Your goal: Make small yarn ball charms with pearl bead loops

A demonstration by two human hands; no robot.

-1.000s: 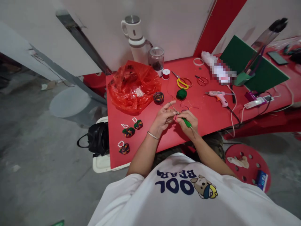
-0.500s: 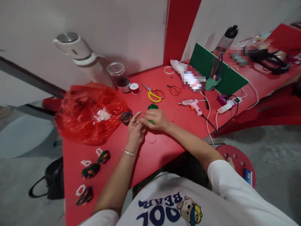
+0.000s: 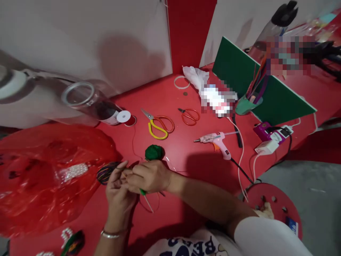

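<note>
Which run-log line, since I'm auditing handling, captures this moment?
right hand: grips green-handled tool | left hand: against right hand | green yarn ball: beyond right hand

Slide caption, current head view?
Left hand and right hand together, the right holding a green-handled tool, near a round green yarn ball on a red table.

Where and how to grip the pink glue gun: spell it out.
Grip the pink glue gun by its handle, ideally with the right hand from the near right. It lies on its side, handle slanting that way; the nozzle points left, away from that approach. Stay clear of the black cord at the handle's end.
</note>
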